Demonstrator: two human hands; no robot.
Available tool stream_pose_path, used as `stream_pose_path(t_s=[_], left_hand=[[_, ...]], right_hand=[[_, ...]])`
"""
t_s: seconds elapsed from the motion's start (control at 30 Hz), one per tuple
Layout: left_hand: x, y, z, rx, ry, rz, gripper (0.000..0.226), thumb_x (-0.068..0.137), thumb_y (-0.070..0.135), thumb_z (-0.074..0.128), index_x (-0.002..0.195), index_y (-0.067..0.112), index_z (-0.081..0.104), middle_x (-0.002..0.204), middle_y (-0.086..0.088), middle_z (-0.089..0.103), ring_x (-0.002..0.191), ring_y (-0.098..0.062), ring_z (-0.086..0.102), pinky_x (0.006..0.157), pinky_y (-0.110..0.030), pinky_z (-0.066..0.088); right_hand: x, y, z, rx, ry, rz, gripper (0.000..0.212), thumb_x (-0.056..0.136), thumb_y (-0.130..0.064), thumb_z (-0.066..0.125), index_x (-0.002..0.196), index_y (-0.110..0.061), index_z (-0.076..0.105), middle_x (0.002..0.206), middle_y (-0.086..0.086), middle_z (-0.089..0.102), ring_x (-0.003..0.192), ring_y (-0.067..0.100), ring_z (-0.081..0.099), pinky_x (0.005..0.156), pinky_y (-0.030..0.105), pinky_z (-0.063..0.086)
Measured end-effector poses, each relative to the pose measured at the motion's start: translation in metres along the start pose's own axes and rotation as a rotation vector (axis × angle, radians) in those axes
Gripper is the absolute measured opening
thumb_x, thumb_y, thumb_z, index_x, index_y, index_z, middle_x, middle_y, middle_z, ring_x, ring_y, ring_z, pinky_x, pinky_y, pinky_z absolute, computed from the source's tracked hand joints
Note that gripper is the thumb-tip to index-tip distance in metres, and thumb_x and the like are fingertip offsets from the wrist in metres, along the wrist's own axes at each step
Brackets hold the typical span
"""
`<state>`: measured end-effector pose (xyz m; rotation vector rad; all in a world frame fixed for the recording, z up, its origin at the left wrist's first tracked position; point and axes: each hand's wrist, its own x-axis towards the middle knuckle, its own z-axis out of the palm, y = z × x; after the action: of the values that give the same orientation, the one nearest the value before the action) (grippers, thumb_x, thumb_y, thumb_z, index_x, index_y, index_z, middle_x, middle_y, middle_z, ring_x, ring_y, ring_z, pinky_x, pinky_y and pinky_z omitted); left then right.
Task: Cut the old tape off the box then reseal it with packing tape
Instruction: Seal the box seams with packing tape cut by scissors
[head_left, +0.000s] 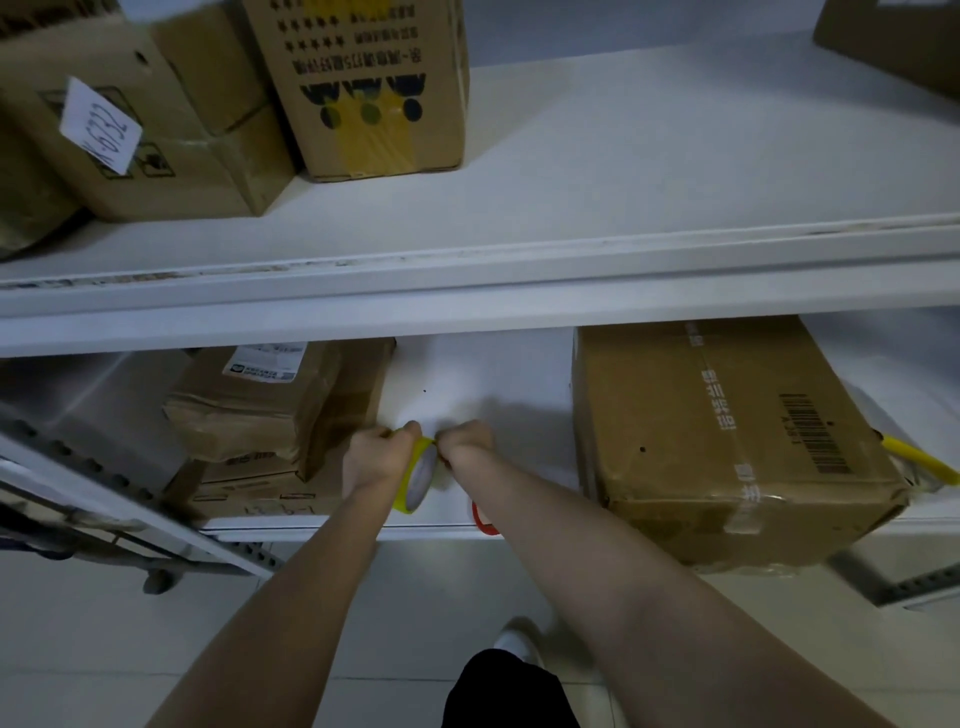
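While held over the shelf (483, 384) — left hand (371, 457): gripped yellow tape roll (418, 480)
right hand (467, 441): pinched its rim
box (727, 431): sat off right

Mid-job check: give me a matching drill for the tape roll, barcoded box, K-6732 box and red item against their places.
1 tape roll
2 barcoded box
3 K-6732 box
4 red item

A upper shelf, left
B lower shelf, front edge, middle
C in the left hand
D lower shelf, right

Pairs: 1-C, 2-D, 3-A, 4-B
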<state>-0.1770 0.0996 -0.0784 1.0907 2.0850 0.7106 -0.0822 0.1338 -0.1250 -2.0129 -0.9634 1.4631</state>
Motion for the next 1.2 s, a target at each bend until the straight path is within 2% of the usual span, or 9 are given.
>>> stream_pose_path(t_s=[0.07,0.1,0.2,0.4,0.57,0.77,0.9,1.03,1.2], left_hand=[[-0.005,0.001,0.001,0.019,-0.014,0.010,0.029,0.079,0.037,0.062,0.068,0.010,0.063,0.087,-0.015,0.063,0.085,-0.033,0.056,0.070,-0.028,0.039],[-0.009,-0.001,0.002,0.029,-0.015,0.006,0.030,0.079,0.038,0.062,0.068,0.010,0.063,0.088,-0.016,0.063,0.084,-0.033,0.056,0.070,-0.028,0.039],[-0.023,0.001,-0.001,0.005,0.010,0.005,0.031,0.081,0.039,0.060,0.080,0.009,0.068,0.093,-0.016,0.064,0.087,-0.033,0.056,0.074,-0.029,0.040],[-0.031,0.020,-0.040,-0.115,-0.021,0.014,0.032,0.082,0.042,0.062,0.082,0.010,0.060,0.093,-0.013,0.061,0.088,-0.031,0.054,0.078,-0.032,0.041],[-0.035,0.005,-0.052,-0.189,-0.173,-0.101,0.047,0.054,0.035,0.065,0.089,0.004,0.062,0.096,-0.017,0.065,0.095,-0.035,0.063,0.090,-0.046,0.052],[-0.090,0.013,-0.065,-0.307,-0.274,-0.105,0.011,0.067,0.008,0.053,0.060,0.005,0.044,0.054,-0.010,0.037,0.053,-0.027,0.038,0.056,-0.027,0.033],[-0.128,0.015,-0.073,-0.489,-0.273,0.082,0.012,0.082,0.008,0.062,0.072,0.014,0.066,0.069,-0.002,0.056,0.066,-0.016,0.053,0.061,-0.027,0.039],[-0.171,0.028,-0.075,-0.500,-0.327,0.242,0.012,0.085,0.014,0.064,0.074,0.018,0.062,0.086,-0.001,0.068,0.088,-0.013,0.064,0.079,-0.033,0.038],[-0.212,0.045,-0.057,-0.463,-0.367,0.378,0.020,0.088,0.009,0.064,0.071,0.017,0.055,0.092,-0.004,0.069,0.081,-0.016,0.065,0.080,-0.032,0.042]], right_hand=[[-0.003,0.003,0.001,0.013,0.000,0.002,0.022,0.091,-0.010,0.054,0.069,-0.007,0.052,0.075,0.009,0.058,0.093,0.018,0.056,0.081,0.028,0.047],[-0.009,0.006,0.000,0.027,0.003,-0.008,0.012,0.092,-0.009,0.053,0.086,-0.001,0.058,0.087,0.012,0.063,0.103,0.021,0.058,0.088,0.029,0.047],[-0.018,0.006,-0.002,0.113,0.074,-0.035,0.041,0.091,-0.015,0.058,0.127,0.003,0.052,0.125,0.017,0.061,0.120,0.029,0.057,0.099,0.031,0.045],[-0.050,-0.023,-0.008,0.081,0.069,-0.215,0.021,0.087,-0.016,0.058,0.099,-0.001,0.066,0.109,0.019,0.068,0.103,0.034,0.064,0.072,0.030,0.044],[-0.092,-0.012,-0.019,-0.041,0.113,-0.479,0.021,0.091,-0.010,0.050,0.095,-0.001,0.069,0.105,0.015,0.069,0.101,0.030,0.062,0.079,0.029,0.046],[-0.159,0.028,-0.036,-0.104,0.124,-0.850,0.014,0.091,-0.006,0.049,0.085,-0.011,0.060,0.091,0.006,0.066,0.083,0.020,0.056,0.072,0.027,0.042],[-0.190,0.049,-0.063,-0.048,0.220,-0.913,0.012,0.093,-0.006,0.050,0.085,-0.008,0.059,0.088,0.007,0.064,0.080,0.020,0.055,0.069,0.026,0.038],[-0.213,0.064,-0.104,-0.001,0.271,-0.931,0.013,0.095,-0.008,0.052,0.090,-0.004,0.063,0.090,0.008,0.066,0.081,0.017,0.057,0.068,0.021,0.038],[-0.226,0.083,-0.144,0.009,0.242,-0.910,0.012,0.093,-0.010,0.057,0.085,-0.008,0.066,0.079,-0.003,0.061,0.076,0.011,0.056,0.065,0.014,0.041]])
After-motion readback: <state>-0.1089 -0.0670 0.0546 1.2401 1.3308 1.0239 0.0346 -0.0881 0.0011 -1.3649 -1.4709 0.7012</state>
